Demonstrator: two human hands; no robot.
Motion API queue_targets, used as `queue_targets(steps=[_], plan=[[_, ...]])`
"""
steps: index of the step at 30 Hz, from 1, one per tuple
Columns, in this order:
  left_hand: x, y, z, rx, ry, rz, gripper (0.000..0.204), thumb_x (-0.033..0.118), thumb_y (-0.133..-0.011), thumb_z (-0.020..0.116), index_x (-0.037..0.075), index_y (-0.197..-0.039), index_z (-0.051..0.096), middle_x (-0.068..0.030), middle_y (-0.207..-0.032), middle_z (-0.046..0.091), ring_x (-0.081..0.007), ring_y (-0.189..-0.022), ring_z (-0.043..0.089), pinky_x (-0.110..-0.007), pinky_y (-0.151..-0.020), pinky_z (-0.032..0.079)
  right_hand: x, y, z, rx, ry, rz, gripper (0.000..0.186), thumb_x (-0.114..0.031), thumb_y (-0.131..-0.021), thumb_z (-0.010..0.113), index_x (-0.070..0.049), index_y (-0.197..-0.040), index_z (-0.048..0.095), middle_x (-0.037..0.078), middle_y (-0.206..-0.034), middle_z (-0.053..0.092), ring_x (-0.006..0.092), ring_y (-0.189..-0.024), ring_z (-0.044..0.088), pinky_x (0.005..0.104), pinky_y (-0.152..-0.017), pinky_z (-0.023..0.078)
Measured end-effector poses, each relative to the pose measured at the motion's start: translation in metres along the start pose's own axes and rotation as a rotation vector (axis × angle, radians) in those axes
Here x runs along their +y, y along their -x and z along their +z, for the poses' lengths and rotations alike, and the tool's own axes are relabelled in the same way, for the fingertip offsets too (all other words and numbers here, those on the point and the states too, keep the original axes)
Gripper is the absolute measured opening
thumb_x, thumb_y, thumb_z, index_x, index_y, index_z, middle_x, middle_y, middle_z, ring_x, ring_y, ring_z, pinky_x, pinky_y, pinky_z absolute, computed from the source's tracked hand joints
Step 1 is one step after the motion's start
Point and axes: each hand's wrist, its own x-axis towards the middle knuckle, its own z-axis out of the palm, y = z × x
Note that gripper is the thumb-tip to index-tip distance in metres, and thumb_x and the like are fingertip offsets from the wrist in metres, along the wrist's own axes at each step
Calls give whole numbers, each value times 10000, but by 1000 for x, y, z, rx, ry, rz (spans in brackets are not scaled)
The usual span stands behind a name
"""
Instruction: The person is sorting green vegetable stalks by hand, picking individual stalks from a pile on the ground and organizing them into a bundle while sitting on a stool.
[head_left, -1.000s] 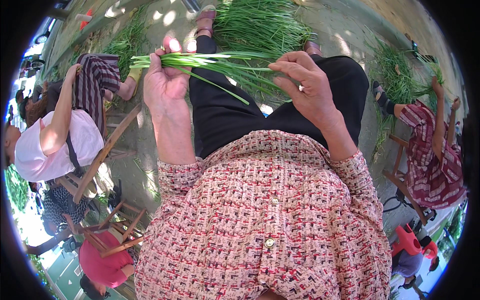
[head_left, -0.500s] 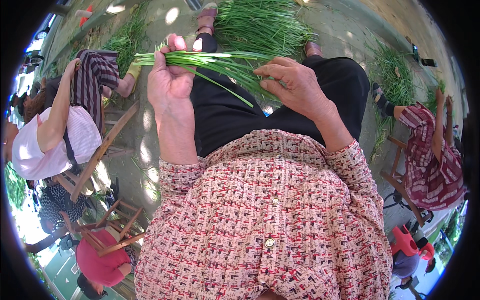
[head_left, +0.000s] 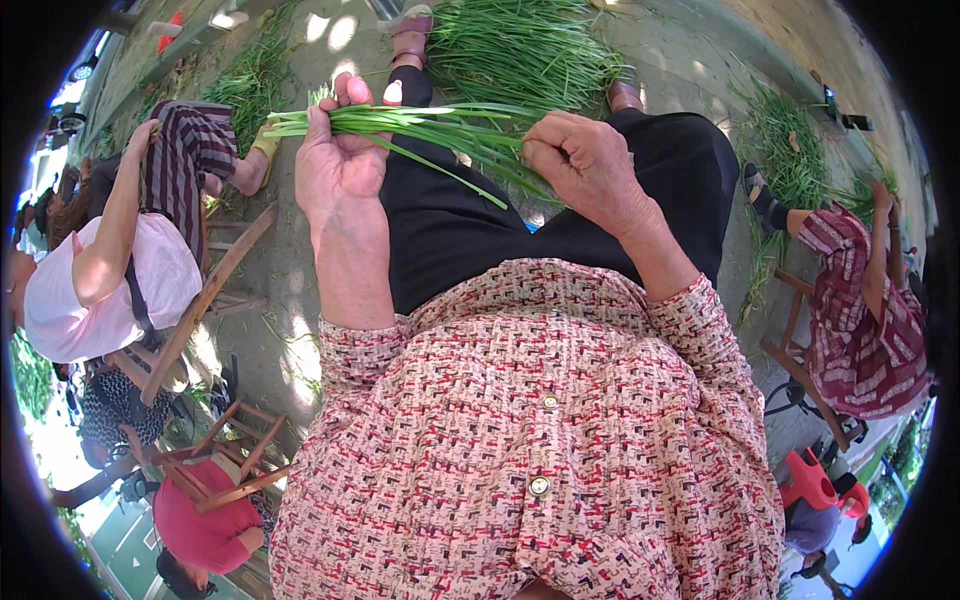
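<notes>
A bunch of long green chives (head_left: 430, 122) lies crosswise in my left hand (head_left: 345, 165), pale stem ends past the thumb on the left, leaf tips reaching right. The fingers of that hand are curled round it, palm up. My right hand (head_left: 585, 160) is at the leaf tips, thumb and fingers drawn together in a pinch. Whatever is between those fingertips is hidden; some leaf tips pass just beside and under them. Both hands are above my lap in black trousers (head_left: 660, 190).
A large heap of chives (head_left: 520, 55) lies on the ground between my feet. More greens are scattered at left (head_left: 250, 85) and right (head_left: 790, 140). Seated people are close by on both sides, with a wooden stool (head_left: 210, 300) at left and a red plastic stool (head_left: 805, 480) at lower right.
My right hand has shifted slightly right and up along the leaf tips, and its fingers have curled in tighter. My left hand and the bunch stay nearly in place.
</notes>
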Motion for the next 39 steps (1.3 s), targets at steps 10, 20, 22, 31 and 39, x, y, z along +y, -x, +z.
queue_targets(steps=[10, 20, 22, 31, 39], plan=[[4, 1, 1, -129, 219, -71, 353, 298, -1011, 317, 11, -907, 496, -166, -1045, 625, -317, -905, 632, -574, -894, 471, -13, -2, -2, 305, -50, -369, 124, -13, -670, 709, -58, -766, 645, 42, -707, 588, 222, -629, 573, 314, -576, 461], [5, 2, 5, -235, 324, -121, 377, 294, -1006, 330, -12, -885, 515, -160, -1056, 606, -313, -899, 618, -568, -1027, 345, -27, 0, -6, 294, -120, -298, 157, 3, -641, 727, -48, -753, 630, 49, -731, 597, 206, -637, 569, 294, -585, 459], [7, 2, 6, -219, 330, -118, 375, 293, -1006, 328, -10, -881, 509, -157, -1050, 607, -310, -895, 618, -568, -1020, 355, -29, 2, -5, 241, -224, -183, 151, 3, -661, 729, -34, -778, 640, 46, -738, 604, 174, -641, 570, 270, -587, 456], [9, 1, 4, -124, 309, -56, 336, 272, -1004, 347, 4, -869, 496, -156, -1007, 615, -291, -870, 620, -586, -1018, 357, -21, 6, 4, 139, -530, 131, 200, -27, -711, 743, -20, -901, 680, -40, -759, 610, 17, -631, 464, 175, -551, 374], [10, 2, 3, -109, 303, -50, 341, 278, -1003, 354, 1, -867, 499, -159, -1007, 618, -298, -871, 625, -585, -1009, 371, -20, 9, 4, 96, -581, 211, 194, -33, -731, 725, -26, -921, 689, -57, -771, 607, 4, -592, 417, 175, -529, 366]])
